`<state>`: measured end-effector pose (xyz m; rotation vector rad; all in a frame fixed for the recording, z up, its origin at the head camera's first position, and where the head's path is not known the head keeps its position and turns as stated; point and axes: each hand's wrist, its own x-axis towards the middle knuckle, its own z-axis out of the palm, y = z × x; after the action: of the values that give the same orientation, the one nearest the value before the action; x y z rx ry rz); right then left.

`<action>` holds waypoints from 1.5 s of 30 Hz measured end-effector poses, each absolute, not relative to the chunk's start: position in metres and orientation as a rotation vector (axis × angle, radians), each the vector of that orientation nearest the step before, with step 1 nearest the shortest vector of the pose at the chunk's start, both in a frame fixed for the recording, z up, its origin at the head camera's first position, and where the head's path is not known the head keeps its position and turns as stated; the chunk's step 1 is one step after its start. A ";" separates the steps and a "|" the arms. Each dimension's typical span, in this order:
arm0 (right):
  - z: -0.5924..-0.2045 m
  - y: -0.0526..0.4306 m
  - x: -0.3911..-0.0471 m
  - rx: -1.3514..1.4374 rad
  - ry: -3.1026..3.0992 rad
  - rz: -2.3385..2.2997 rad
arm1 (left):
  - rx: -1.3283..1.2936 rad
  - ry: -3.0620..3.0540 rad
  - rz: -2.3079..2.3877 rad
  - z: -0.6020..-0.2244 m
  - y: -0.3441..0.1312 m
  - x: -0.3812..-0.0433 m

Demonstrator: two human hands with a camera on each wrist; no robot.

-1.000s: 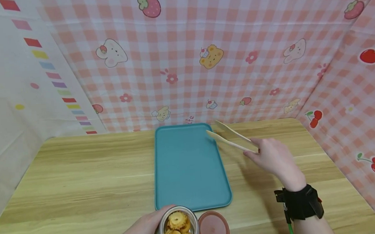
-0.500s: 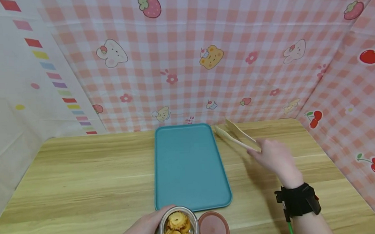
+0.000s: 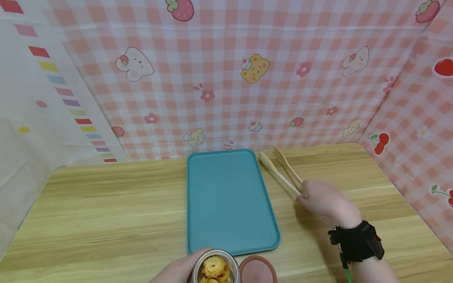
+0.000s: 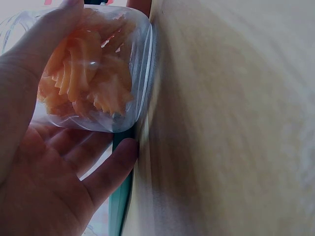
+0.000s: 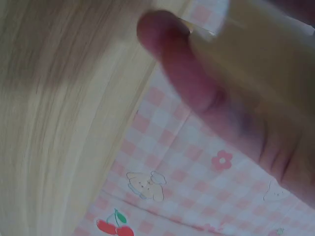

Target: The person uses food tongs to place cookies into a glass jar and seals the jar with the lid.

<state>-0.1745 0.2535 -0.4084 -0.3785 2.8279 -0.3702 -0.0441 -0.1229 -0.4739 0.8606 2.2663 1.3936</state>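
Note:
My left hand (image 3: pixel 170 275) holds a clear jar (image 4: pixel 140 69) of cookies at the bottom edge of the head view. The jar stands without its lid, and several ring-shaped, ridged cookies (image 3: pixel 214 266) show through its mouth. In the left wrist view my thumb lies along the jar's side, with fingers behind and below it. My right hand (image 3: pixel 324 200) grips wooden tongs (image 3: pixel 283 179) just right of the tray. Their two arms stand apart with nothing between them, tips pointing to the back wall. Blurred wood of the tongs fills the upper right of the right wrist view.
A blue-green rectangular tray (image 3: pixel 229 200) lies mid-table, just beyond the jar. Right beside the jar is a round reddish-brown lid (image 3: pixel 257 275). Pink checked cloth (image 3: pixel 223 74) hangs behind and on the right; a white cloth (image 3: pixel 19 188) borders the left.
My right hand has moved the tongs rightward off the tray's corner, then drawn back and lowered toward the table. The left hand and jar have stayed put.

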 end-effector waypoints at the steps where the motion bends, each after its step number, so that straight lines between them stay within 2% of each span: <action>1: -0.409 0.252 -0.174 -0.381 2.816 -0.388 | 0.866 2.268 1.397 -0.474 -0.123 -0.044; 27: -0.429 0.219 -0.173 -0.359 2.753 -0.431 | 0.878 2.309 1.371 -0.475 -0.123 -0.045; 39: -0.425 0.216 -0.174 -0.304 2.779 -0.440 | 0.835 2.306 1.356 -0.473 -0.124 -0.043; 45: -0.416 0.217 -0.170 -0.415 2.925 -0.306 | 0.830 2.302 1.353 -0.473 -0.124 -0.044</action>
<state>-0.1701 0.2169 -0.4157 -0.4148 2.9251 -0.3057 -0.0436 -0.1236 -0.4733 0.8305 2.3022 1.3532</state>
